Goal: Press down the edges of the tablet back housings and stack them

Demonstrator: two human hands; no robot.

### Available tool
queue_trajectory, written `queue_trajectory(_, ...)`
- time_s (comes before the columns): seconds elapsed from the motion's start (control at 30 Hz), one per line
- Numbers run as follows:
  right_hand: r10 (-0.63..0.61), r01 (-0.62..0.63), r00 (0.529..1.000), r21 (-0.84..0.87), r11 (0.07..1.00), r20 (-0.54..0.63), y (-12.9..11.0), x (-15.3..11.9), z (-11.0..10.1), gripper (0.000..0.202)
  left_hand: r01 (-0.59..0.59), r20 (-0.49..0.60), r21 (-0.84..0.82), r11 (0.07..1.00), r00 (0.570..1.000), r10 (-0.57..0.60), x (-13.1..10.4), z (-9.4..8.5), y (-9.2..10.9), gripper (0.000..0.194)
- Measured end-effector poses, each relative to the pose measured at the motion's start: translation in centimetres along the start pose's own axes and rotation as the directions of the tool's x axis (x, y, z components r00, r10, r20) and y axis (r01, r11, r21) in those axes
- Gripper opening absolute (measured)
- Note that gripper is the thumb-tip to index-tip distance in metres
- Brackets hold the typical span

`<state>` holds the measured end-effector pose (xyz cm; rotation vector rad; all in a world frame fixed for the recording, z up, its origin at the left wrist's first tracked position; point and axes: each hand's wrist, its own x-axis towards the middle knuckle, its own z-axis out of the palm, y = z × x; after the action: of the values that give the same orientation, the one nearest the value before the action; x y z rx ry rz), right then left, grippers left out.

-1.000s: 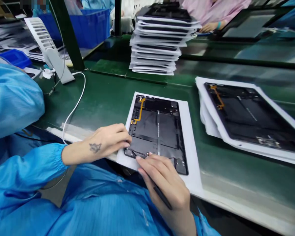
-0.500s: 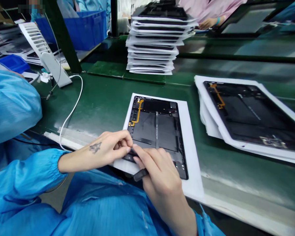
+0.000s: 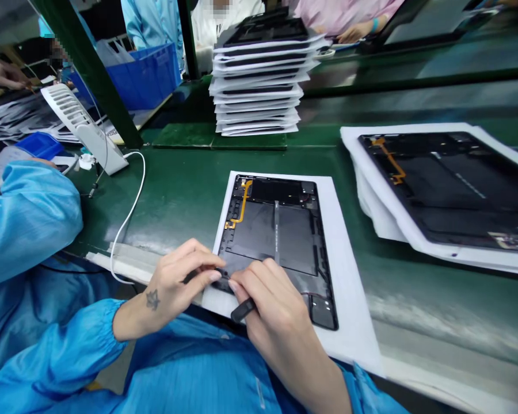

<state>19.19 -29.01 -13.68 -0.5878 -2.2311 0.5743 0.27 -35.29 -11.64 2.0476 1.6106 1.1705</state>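
Note:
A black tablet housing (image 3: pixel 267 230) with an orange flex cable (image 3: pixel 245 201) lies open on a white sheet (image 3: pixel 349 287) at the table's front edge. At its near left corner my left hand (image 3: pixel 176 282) pinches a small dark piece, too small to name. Close beside it, my right hand (image 3: pixel 276 305) has its fingertips pressed together at the same corner. A black object like a tool handle (image 3: pixel 243 310) sticks out from under my right hand's fingers. My fingers hide part of the housing's lower left edge.
At right, another tablet housing (image 3: pixel 449 178) rests on white sheets. A tall stack of sheets and housings (image 3: pixel 259 92) stands behind. A white fan (image 3: pixel 80 123) with a cable, a blue bin (image 3: pixel 142 77) and a co-worker's blue sleeve (image 3: pixel 30 213) are at left.
My left hand has moved left and its fingers have parted slightly from my right hand's. The view has shifted; the black handle still sits in my right hand.

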Motion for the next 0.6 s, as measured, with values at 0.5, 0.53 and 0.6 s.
queue_trajectory(0.5, -0.051, 0.05, 0.999, -0.036, 0.998, -0.01, 0.0, -0.1, -0.7, 0.019, -0.078, 0.05, 0.108, 0.991, 0.996, 0.073, 1.0, -0.2, 0.2, 0.01)
queue_trajectory(0.53, -0.065, 0.064, 0.998, -0.06, 0.996, -0.004, 0.1, -0.3, -0.8, 0.022, -0.096, 0.054, 0.143, 0.985, 0.995, 0.089, 1.0, -0.2, 0.1, 0.01)
queue_trajectory(0.6, -0.096, 0.098, 0.995, -0.105, 0.99, 0.023, 0.2, -0.5, -0.8, 0.03, -0.139, 0.066, 0.222, 0.965, 0.99, 0.128, 0.8, -0.3, -0.2, 0.011)
